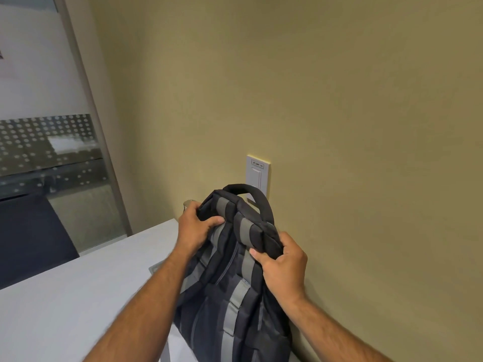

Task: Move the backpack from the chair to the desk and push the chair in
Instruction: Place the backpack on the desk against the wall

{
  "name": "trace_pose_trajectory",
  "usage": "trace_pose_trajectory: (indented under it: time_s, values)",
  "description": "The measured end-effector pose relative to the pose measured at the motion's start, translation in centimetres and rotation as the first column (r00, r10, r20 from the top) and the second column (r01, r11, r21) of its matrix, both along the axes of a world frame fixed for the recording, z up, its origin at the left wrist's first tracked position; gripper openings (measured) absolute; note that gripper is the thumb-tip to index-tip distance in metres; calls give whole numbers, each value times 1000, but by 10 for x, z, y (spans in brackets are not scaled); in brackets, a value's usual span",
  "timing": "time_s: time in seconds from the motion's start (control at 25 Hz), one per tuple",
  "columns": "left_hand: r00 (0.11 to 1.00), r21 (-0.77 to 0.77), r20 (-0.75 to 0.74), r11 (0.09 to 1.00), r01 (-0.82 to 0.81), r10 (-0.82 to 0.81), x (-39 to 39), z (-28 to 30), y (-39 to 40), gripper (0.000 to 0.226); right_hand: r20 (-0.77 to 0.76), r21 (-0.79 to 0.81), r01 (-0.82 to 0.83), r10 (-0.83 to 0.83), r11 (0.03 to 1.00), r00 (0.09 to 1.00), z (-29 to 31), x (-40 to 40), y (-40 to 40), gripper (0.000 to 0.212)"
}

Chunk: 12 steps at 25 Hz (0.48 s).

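A black backpack [235, 296] with grey stripes stands upright on the white desk [65, 309], close against the beige wall. Its carry handle arches over the top. My left hand [194, 228] grips the bag's top left corner. My right hand [283, 262] grips the top right edge. The bag's base is cut off by the frame's lower edge. The chair for the task cannot be identified with certainty.
A white wall switch plate [258, 176] sits on the beige wall [339, 126] just behind the bag. A glass partition with a dotted frosted band [49, 152] stands at the left. A dark shape, possibly a chair back [28, 236], lies beyond the desk's far edge.
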<state>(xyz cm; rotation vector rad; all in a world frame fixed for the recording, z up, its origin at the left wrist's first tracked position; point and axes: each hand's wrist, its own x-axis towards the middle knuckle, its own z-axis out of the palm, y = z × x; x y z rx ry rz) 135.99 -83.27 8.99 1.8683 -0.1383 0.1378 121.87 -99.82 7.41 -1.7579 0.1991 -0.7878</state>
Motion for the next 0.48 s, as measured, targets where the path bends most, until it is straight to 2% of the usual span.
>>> trace_pose_trajectory:
  time_s: [0.32,0.4,0.48]
  values:
    - [995,16,-66,997,77,-76,-4,-14,3,69,-103,-48,98,-103,994,989,-19,1,-5,35]
    - [995,39,-53,995,90,-88,-12,-13,2,72,-135,-67,96,-105,993,985,-16,-4,-7,44]
    - [996,91,-13,991,94,-93,-19,-11,3,75,-169,-113,80,-99,990,981,-11,-6,-11,71]
